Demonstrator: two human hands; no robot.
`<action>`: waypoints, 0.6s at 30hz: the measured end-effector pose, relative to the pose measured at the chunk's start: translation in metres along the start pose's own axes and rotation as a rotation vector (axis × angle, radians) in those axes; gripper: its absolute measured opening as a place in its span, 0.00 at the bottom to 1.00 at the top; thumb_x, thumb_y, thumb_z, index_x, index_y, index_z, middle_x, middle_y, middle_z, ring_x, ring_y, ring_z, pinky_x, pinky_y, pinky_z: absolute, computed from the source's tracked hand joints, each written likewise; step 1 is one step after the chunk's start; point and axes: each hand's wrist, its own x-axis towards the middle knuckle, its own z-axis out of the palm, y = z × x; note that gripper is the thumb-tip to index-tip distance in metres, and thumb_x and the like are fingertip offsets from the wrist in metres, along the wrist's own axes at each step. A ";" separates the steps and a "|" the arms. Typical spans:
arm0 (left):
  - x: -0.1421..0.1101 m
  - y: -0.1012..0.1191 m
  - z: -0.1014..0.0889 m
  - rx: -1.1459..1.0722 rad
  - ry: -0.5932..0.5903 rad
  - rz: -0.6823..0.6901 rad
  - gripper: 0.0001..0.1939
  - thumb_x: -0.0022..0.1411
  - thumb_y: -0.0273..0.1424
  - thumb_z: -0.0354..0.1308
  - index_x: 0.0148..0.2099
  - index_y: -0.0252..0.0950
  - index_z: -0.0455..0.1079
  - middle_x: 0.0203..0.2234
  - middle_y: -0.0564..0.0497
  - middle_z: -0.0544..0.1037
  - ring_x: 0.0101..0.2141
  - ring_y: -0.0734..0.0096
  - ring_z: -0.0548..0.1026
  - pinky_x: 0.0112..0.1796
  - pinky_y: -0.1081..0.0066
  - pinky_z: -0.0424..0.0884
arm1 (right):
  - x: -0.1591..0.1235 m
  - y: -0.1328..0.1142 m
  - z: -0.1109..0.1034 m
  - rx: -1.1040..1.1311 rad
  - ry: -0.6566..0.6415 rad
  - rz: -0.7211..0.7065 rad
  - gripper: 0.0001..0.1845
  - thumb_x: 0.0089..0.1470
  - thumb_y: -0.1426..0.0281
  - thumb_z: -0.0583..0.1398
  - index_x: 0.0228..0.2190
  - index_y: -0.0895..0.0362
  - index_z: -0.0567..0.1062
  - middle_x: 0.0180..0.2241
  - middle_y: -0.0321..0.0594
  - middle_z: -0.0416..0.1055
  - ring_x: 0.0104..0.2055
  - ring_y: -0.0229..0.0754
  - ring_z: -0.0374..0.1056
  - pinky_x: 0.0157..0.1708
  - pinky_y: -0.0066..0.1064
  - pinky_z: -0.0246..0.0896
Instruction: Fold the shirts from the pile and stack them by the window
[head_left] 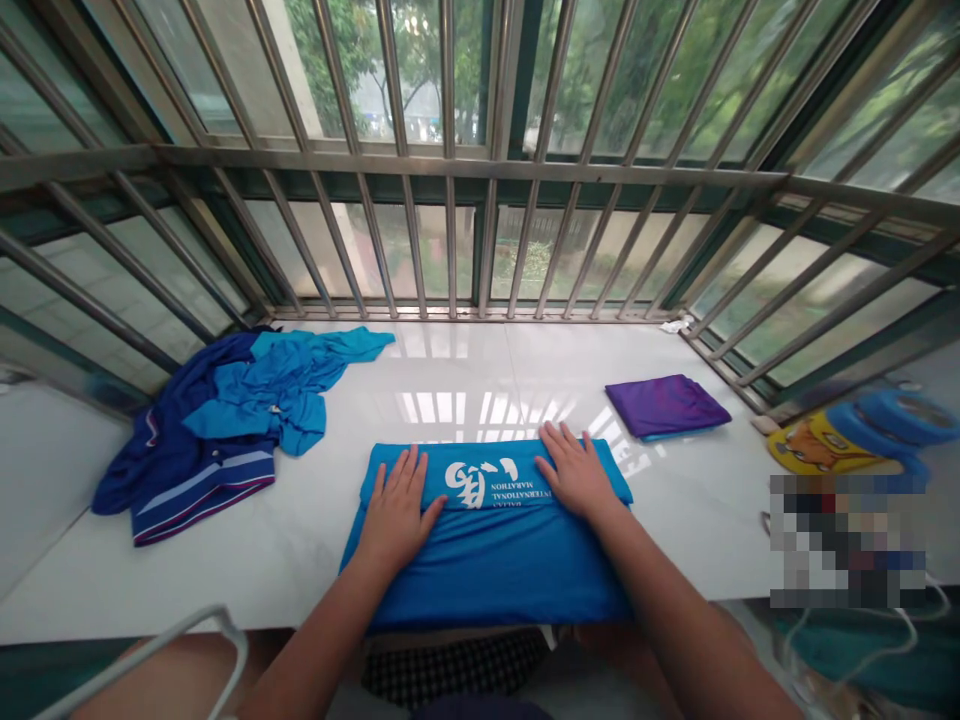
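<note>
A blue T-shirt (495,565) lies partly folded on the white ledge in front of me, its near edge at the ledge's front. White printed lettering shows on the folded-over strip along its far side. My left hand (397,505) rests flat on the left part of that strip, fingers stretched out. On the right part lies my right hand (577,470), also flat with its fingers spread. Neither hand grips the cloth; both press on its top surface.
Crumpled navy (195,490) and light-blue clothes (277,385) lie at the left. A folded purple garment (667,405) sits on the white ledge (480,375) at the right. Beyond it are a yellow-and-blue bottle (832,440) and a blurred-out patch. Metal window bars (450,240) enclose the ledge.
</note>
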 end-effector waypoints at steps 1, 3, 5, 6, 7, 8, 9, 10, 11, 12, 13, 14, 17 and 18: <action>-0.005 -0.008 -0.002 0.001 0.014 -0.037 0.43 0.76 0.53 0.51 0.81 0.33 0.53 0.77 0.33 0.56 0.76 0.40 0.57 0.73 0.36 0.51 | -0.003 0.013 -0.004 -0.023 0.031 0.021 0.35 0.75 0.54 0.48 0.75 0.54 0.61 0.77 0.51 0.54 0.80 0.64 0.46 0.74 0.71 0.39; -0.014 -0.021 -0.007 0.004 0.043 -0.086 0.48 0.72 0.57 0.55 0.82 0.34 0.51 0.78 0.32 0.55 0.76 0.36 0.56 0.72 0.34 0.50 | -0.013 0.033 -0.010 -0.047 0.088 -0.012 0.35 0.74 0.54 0.51 0.75 0.53 0.62 0.76 0.53 0.56 0.79 0.65 0.49 0.74 0.73 0.38; -0.024 -0.029 -0.011 0.012 0.060 -0.100 0.52 0.69 0.59 0.57 0.82 0.35 0.49 0.78 0.32 0.53 0.76 0.35 0.54 0.72 0.34 0.49 | -0.029 0.044 -0.011 -0.024 0.069 -0.165 0.40 0.71 0.50 0.57 0.76 0.51 0.60 0.76 0.53 0.57 0.78 0.64 0.52 0.75 0.70 0.41; -0.029 -0.033 -0.012 0.018 0.064 -0.102 0.53 0.69 0.60 0.58 0.82 0.36 0.49 0.79 0.32 0.52 0.77 0.35 0.53 0.72 0.34 0.49 | -0.038 0.049 -0.009 -0.004 0.033 -0.248 0.43 0.69 0.48 0.60 0.76 0.50 0.59 0.76 0.52 0.56 0.78 0.63 0.53 0.75 0.67 0.44; -0.034 -0.035 -0.014 0.024 0.065 -0.105 0.53 0.68 0.60 0.58 0.82 0.36 0.48 0.79 0.32 0.52 0.77 0.36 0.52 0.73 0.33 0.48 | -0.045 0.053 -0.006 0.012 -0.006 -0.309 0.45 0.68 0.47 0.62 0.77 0.49 0.57 0.77 0.51 0.56 0.78 0.62 0.53 0.75 0.64 0.47; -0.039 -0.038 -0.015 0.029 0.064 -0.109 0.54 0.68 0.61 0.58 0.82 0.36 0.48 0.79 0.32 0.51 0.77 0.36 0.51 0.73 0.33 0.47 | -0.051 0.056 -0.002 0.019 -0.035 -0.341 0.45 0.68 0.48 0.63 0.77 0.48 0.57 0.77 0.50 0.55 0.78 0.61 0.54 0.74 0.63 0.50; -0.042 -0.040 -0.016 0.034 0.061 -0.113 0.54 0.68 0.61 0.57 0.82 0.36 0.48 0.79 0.32 0.50 0.77 0.36 0.50 0.72 0.32 0.47 | -0.055 0.059 0.001 0.016 -0.048 -0.342 0.43 0.69 0.51 0.62 0.77 0.47 0.57 0.77 0.49 0.55 0.78 0.61 0.54 0.73 0.63 0.52; -0.045 -0.042 -0.017 0.037 0.056 -0.116 0.54 0.68 0.61 0.57 0.82 0.35 0.47 0.79 0.32 0.50 0.77 0.36 0.50 0.72 0.32 0.47 | -0.057 0.062 0.004 0.006 -0.048 -0.327 0.40 0.70 0.54 0.61 0.76 0.46 0.58 0.77 0.48 0.56 0.77 0.61 0.55 0.73 0.64 0.54; -0.046 -0.043 -0.018 0.039 0.047 -0.118 0.54 0.69 0.61 0.56 0.82 0.34 0.47 0.79 0.32 0.50 0.77 0.35 0.50 0.72 0.31 0.47 | -0.056 0.065 0.006 -0.008 -0.045 -0.309 0.37 0.71 0.57 0.61 0.76 0.46 0.60 0.76 0.47 0.57 0.77 0.61 0.56 0.72 0.64 0.55; -0.047 -0.044 -0.018 0.039 0.035 -0.122 0.54 0.69 0.61 0.56 0.82 0.34 0.47 0.79 0.31 0.49 0.77 0.35 0.50 0.72 0.31 0.47 | -0.055 0.068 0.008 -0.022 -0.044 -0.297 0.34 0.72 0.60 0.60 0.75 0.45 0.63 0.76 0.46 0.58 0.77 0.60 0.57 0.72 0.63 0.56; -0.047 -0.045 -0.017 0.039 0.021 -0.132 0.54 0.69 0.61 0.56 0.82 0.33 0.47 0.79 0.31 0.49 0.77 0.35 0.50 0.72 0.31 0.47 | -0.053 0.069 0.008 -0.035 -0.047 -0.286 0.33 0.72 0.63 0.59 0.74 0.44 0.64 0.76 0.44 0.59 0.76 0.59 0.57 0.72 0.62 0.57; -0.047 -0.045 -0.017 0.039 0.006 -0.146 0.53 0.70 0.60 0.55 0.83 0.33 0.46 0.79 0.31 0.49 0.77 0.36 0.51 0.72 0.31 0.48 | -0.051 0.070 0.008 -0.048 -0.052 -0.274 0.32 0.72 0.64 0.59 0.73 0.43 0.65 0.76 0.43 0.59 0.76 0.58 0.58 0.72 0.61 0.58; -0.046 -0.043 -0.015 0.043 -0.039 -0.190 0.52 0.71 0.59 0.53 0.83 0.33 0.44 0.79 0.31 0.48 0.77 0.37 0.51 0.71 0.30 0.49 | -0.051 0.068 0.004 -0.073 -0.073 -0.233 0.32 0.73 0.64 0.58 0.74 0.42 0.64 0.77 0.43 0.54 0.77 0.59 0.56 0.70 0.61 0.60; -0.045 -0.042 -0.015 0.046 -0.052 -0.199 0.52 0.71 0.59 0.52 0.83 0.33 0.44 0.79 0.31 0.48 0.77 0.37 0.51 0.71 0.30 0.49 | -0.053 0.066 0.002 -0.072 -0.075 -0.222 0.32 0.73 0.63 0.57 0.74 0.42 0.63 0.78 0.44 0.52 0.77 0.60 0.55 0.70 0.62 0.59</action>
